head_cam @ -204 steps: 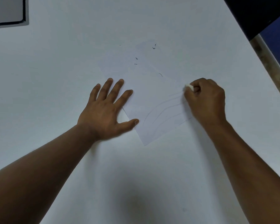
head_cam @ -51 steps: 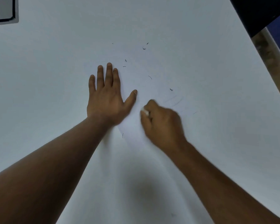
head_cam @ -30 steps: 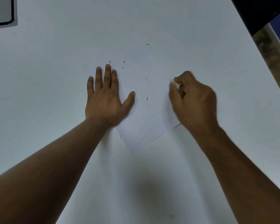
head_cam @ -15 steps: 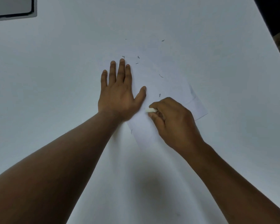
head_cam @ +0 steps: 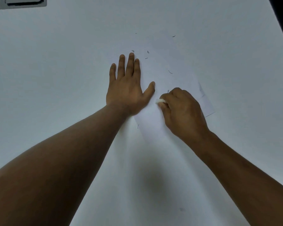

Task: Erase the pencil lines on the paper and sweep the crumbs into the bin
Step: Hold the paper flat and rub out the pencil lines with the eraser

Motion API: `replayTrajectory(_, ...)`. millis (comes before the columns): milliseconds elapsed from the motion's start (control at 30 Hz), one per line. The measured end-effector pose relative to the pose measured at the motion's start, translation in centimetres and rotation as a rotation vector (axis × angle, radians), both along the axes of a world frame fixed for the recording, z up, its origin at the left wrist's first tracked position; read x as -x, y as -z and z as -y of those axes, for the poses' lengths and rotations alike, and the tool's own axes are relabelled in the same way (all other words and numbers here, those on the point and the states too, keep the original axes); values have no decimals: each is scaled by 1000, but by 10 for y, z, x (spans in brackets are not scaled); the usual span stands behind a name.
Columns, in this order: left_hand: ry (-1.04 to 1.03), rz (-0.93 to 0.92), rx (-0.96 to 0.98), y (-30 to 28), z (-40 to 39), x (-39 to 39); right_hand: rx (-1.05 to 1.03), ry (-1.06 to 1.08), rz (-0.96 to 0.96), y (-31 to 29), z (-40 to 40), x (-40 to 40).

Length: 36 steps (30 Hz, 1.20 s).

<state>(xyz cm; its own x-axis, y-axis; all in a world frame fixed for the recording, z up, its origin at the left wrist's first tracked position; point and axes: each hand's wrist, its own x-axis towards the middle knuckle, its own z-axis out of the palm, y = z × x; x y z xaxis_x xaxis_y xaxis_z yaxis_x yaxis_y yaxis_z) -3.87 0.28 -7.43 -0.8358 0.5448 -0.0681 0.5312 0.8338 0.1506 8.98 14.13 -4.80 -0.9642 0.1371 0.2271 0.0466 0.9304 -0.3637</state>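
- I'm looking down on a wide white table; a dark strip of room shows past its far right edge, and a grey, dark-edged panel is cut off at the top left corner.
- The paper lies white on white at the table's middle, so I can only trace its near and right edges; the far edge I can't make out.
- Dark crumbs are scattered over the paper and the table beyond it, small curled flecks.
- Any pencil lines are hidden under the right hand or too faint to see; a grey smudge shows near the paper's right edge.
- Left hand lies flat, fingers straight and close together, thumb out, pressing the paper's left part.
- Right hand is curled, pinching a small white eraser whose tip sticks out just beside the left thumb, down on the paper.
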Motion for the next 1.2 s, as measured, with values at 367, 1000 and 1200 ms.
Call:
replayTrajectory(367,5,10,7,-1,-1,0,66,-217,64,-9,17,-7)
replayTrajectory(1000,8,24,8,-1,0,0,-57,-400,181,-12,9,-16)
replayTrajectory(1200,5,14,1,-2,0,-1,-23,-424,247,-18,-6,-59)
